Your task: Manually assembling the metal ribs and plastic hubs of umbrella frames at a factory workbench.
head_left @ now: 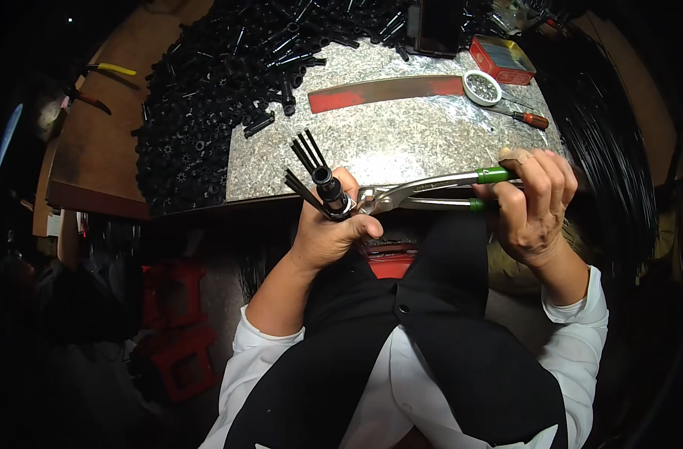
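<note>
By table (278,161), left hand (320,233) wraps black tube (329,191); right hand (534,206) (well apart, curled) grips green-handled pliers (433,182).

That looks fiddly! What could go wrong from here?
The pliers might pinch the fingers of the left hand, which sit close to the jaws. The black tube is held up near the table's edge, so it could drop if that grip slipped. The open white bowl of tiny bits might spill if bumped.

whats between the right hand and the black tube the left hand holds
The head view shows green-gripped pliers there, stretching from the right hand to close beside the black tube.
</note>
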A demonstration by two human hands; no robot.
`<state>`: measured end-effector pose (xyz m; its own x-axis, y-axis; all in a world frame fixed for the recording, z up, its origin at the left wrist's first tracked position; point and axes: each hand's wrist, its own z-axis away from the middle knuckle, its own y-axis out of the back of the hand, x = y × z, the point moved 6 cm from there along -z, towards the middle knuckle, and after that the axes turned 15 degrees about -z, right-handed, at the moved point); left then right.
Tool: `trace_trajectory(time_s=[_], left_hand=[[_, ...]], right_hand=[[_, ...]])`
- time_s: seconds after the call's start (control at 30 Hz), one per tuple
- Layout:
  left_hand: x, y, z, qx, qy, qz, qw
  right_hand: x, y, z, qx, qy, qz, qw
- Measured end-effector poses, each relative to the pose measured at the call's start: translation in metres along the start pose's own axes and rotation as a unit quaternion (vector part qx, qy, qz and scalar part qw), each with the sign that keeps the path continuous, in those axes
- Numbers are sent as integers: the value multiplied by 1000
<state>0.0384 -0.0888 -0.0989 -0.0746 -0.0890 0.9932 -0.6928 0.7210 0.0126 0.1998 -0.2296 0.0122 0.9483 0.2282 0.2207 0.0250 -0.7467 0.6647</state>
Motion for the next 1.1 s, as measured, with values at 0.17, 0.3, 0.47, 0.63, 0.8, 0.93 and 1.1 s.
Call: trace_trajectory(time_s=[0.17,0.3,0.47,0.63,0.8,0.93,1.1], left_hand=[[0,1,-1,2,8,-16,1000],[0,1,-2,10,8,-15,1000],[-9,8,2,19,1,-23,1000],[10,5,6,46,-93,22,994],[19,4,8,7,-157,-72,985],[22,-6,5,-54,-171,-50,982],[33,-11,1,-138,-187,-47,971]], right_hand=[[-3,3,5,29,57,44,997],[-6,4,2,47,68,53,995],[0,3,-7,-57,11,-71,996],[8,-8,6,-152,-127,-297,934],[4,-27,34,-279,-296,-525,748],[-23,-38,63,-405,-474,-689,370],[-38,-32,65,-483,-465,-702,240]])
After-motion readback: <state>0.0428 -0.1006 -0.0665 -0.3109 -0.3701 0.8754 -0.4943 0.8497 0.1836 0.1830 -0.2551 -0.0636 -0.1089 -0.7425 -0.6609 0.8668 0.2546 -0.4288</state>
